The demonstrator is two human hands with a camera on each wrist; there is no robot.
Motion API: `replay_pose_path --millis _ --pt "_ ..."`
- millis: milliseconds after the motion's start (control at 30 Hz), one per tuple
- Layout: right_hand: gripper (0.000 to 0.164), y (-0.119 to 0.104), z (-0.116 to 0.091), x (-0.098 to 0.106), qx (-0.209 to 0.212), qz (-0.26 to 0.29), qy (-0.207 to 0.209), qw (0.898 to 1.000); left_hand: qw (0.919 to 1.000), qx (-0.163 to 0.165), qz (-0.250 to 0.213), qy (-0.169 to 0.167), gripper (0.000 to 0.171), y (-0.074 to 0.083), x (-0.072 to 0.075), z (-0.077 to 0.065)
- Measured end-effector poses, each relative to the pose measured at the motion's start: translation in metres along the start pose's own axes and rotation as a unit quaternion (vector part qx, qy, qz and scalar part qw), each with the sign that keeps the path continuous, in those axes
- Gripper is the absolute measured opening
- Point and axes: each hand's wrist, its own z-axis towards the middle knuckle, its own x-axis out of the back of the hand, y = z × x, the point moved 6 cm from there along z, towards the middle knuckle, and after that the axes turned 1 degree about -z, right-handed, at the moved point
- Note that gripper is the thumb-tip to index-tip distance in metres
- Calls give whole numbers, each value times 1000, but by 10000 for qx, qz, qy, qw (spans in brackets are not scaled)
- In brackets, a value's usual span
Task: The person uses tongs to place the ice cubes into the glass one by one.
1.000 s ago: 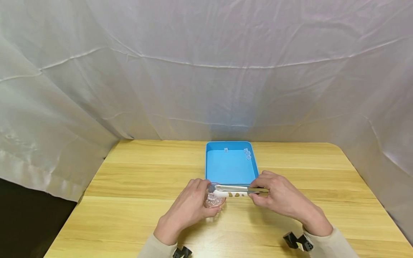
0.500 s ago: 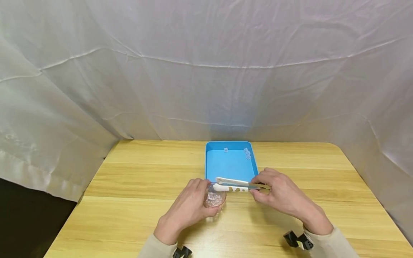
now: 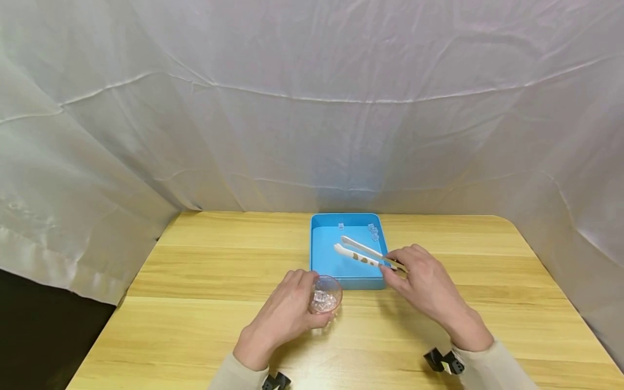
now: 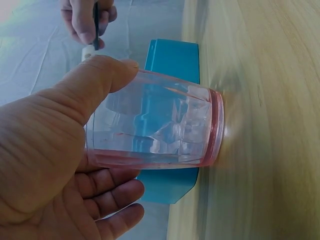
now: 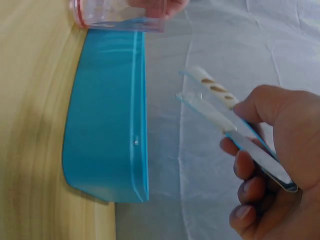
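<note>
My left hand (image 3: 283,311) holds a clear cup (image 3: 330,295) with a pinkish rim, thumb on one side and fingers on the other. Several clear cubes (image 4: 192,125) lie in the bottom of the cup, which stands on the table in the left wrist view. Between thumb and fingers, my right hand (image 3: 426,281) pinches a pair of tongs (image 5: 215,95), white with brown spots and a metal handle end. The tongs' tips are apart, above the blue tray (image 3: 324,260). In the tray, one clear cube (image 3: 341,226) sits by the back wall and several cubes (image 3: 374,232) cluster at the back right.
The wooden table (image 3: 219,281) extends to both sides of the tray. Behind it hangs a pale grey cloth (image 3: 273,135), which also lines both sides. A dark area (image 3: 39,336) shows at the lower left. Small black devices (image 3: 444,361) are at the wrists.
My right hand has lifted the tongs from over the cup and swung them away, up and right, over the tray. Their arms have spread apart. The left hand and cup have stayed put.
</note>
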Motion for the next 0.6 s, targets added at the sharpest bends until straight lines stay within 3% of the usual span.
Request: replay_pose_path --millis 600 --pt "27 24 0 -17 -1094 -632 -7 9920 10000 -53 -12 7 73 0 0 0"
